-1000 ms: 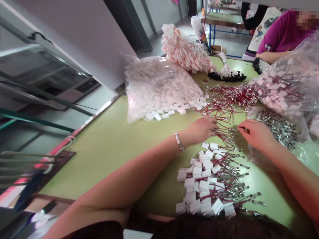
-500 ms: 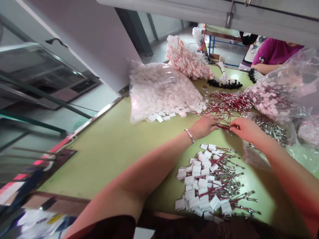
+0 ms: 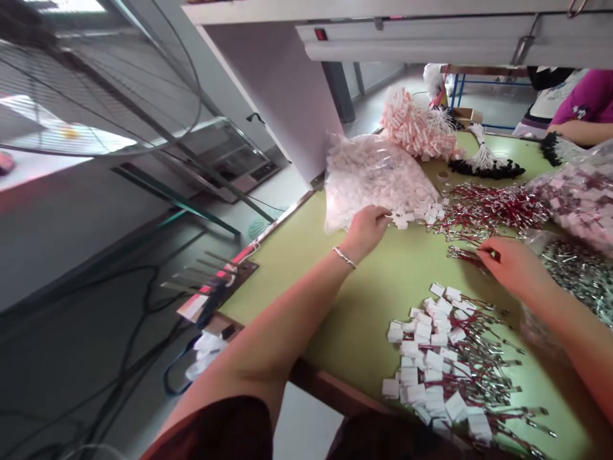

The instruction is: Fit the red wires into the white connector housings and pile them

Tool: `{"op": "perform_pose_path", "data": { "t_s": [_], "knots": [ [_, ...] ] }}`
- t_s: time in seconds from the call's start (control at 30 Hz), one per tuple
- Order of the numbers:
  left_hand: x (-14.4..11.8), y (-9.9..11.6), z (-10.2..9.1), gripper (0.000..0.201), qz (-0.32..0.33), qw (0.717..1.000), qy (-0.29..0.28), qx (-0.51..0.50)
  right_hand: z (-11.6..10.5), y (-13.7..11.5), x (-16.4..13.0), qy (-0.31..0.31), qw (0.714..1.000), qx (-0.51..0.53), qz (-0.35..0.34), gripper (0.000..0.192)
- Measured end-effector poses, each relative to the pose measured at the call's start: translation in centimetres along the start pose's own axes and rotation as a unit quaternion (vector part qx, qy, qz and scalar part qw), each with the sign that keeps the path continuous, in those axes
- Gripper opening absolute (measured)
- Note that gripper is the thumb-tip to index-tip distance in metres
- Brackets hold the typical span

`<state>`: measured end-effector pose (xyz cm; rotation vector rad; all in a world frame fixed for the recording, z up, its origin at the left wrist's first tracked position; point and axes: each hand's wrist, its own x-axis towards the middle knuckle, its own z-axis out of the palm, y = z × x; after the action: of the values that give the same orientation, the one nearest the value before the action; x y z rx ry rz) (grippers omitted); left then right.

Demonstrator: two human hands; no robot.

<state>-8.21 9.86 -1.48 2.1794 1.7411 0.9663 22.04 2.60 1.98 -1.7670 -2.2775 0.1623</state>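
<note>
Left hand (image 3: 368,227): fingers bent, touching the loose white tags (image 3: 416,217) that spill from the clear bag (image 3: 373,179).
Right hand (image 3: 512,263): fingers pinched on some red strings (image 3: 463,254), well apart from the left hand.
Red string pile (image 3: 493,207): just past the right hand, on the green table (image 3: 383,287).
Finished tags (image 3: 440,364): white tags with red strings and silver pins, close below the right hand.
Silver pins (image 3: 582,278): in a clear bag, right beside the right hand.
Pink bundle (image 3: 416,124): far past the left hand.
</note>
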Motion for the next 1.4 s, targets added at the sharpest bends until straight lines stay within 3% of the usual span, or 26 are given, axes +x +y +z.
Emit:
{"op": "perform_pose_path", "data": {
  "t_s": [0.13, 0.33, 0.47, 0.73, 0.87, 0.93, 0.97, 1.07, 1.17, 1.4],
  "knots": [
    [1.0, 0.0, 1.4, 0.025, 0.066, 0.994, -0.080, 0.034, -0.6, -1.4, -0.5, -0.017, 0.996, 0.089, 0.027, 0.015],
    [0.3, 1.2, 3.0, 0.028, 0.080, 0.991, -0.066, 0.081, 0.5, -0.6, -1.4, -0.045, 0.976, 0.208, 0.048, 0.015],
    [-0.1, 1.8, 3.3, 0.028, 0.076, 0.990, -0.088, 0.085, 1.2, -0.1, -1.4, -0.054, 0.971, 0.230, 0.044, 0.015],
    [0.0, 2.1, 3.6, 0.023, 0.041, 0.994, -0.070, -0.078, 1.3, -0.2, -1.6, -0.024, 0.984, 0.174, -0.008, 0.018],
    [-0.3, 3.4, 2.8, 0.029, 0.023, 0.987, -0.011, -0.157, 0.9, -0.6, -1.7, 0.000, 0.992, 0.124, -0.027, 0.019],
    [-1.0, 4.9, 2.5, 0.028, -0.005, 0.972, -0.026, -0.235, 0.7, -0.9, -1.8, 0.017, 0.993, 0.112, -0.040, 0.020],
    [-1.4, 5.7, 2.5, 0.028, -0.025, 0.955, -0.067, -0.288, 0.6, -1.1, -1.9, 0.027, 0.993, 0.107, -0.047, 0.021],
    [-2.9, 7.6, 3.1, 0.031, -0.088, 0.872, -0.198, -0.439, 0.6, -1.5, -2.1, 0.048, 0.991, 0.106, -0.069, 0.023],
    [-3.8, 8.2, 4.0, 0.030, -0.108, 0.817, -0.256, -0.505, 0.8, -1.7, -2.3, 0.050, 0.988, 0.128, -0.075, 0.022],
    [-4.0, 7.8, 4.2, 0.028, -0.101, 0.820, -0.270, -0.495, 1.1, -1.8, -2.3, 0.037, 0.987, 0.118, -0.099, 0.022]
  ]
}}
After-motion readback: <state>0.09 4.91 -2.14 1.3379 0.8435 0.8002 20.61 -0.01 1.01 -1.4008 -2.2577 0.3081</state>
